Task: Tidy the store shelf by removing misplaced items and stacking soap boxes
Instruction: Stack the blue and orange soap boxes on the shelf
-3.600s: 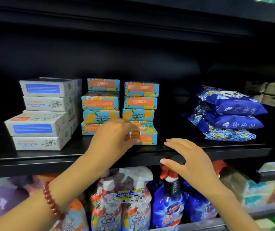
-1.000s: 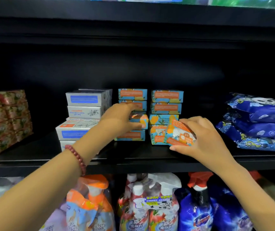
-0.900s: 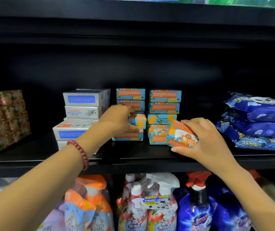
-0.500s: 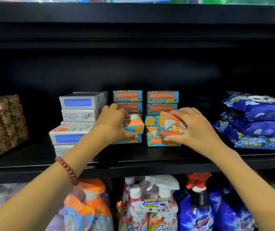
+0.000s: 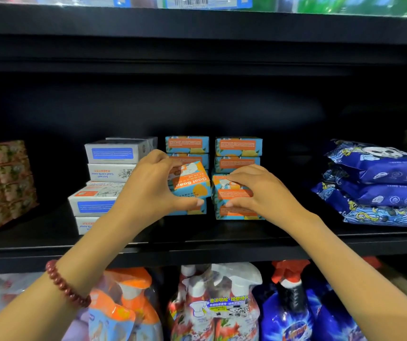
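Two stacks of blue-and-orange goat soap boxes stand mid-shelf: a left stack (image 5: 187, 144) and a right stack (image 5: 238, 146). My left hand (image 5: 152, 187) grips a tilted blue-and-orange soap box (image 5: 192, 182) in front of the left stack, thumb under it. My right hand (image 5: 264, 190) holds another blue-and-orange box (image 5: 230, 190) on the front of the right stack, fingers over its top. White soap boxes with blue labels (image 5: 112, 153) are piled to the left, slightly askew.
Floral pink-green boxes (image 5: 3, 183) sit at the far left of the black shelf (image 5: 222, 239). Dark blue printed pouches (image 5: 379, 183) lie stacked at the right. Spray bottles and refill bags (image 5: 212, 306) fill the shelf below.
My right hand carried its box from the shelf's front edge up onto the right stack. My left hand lifted and tilted its box at the left stack.
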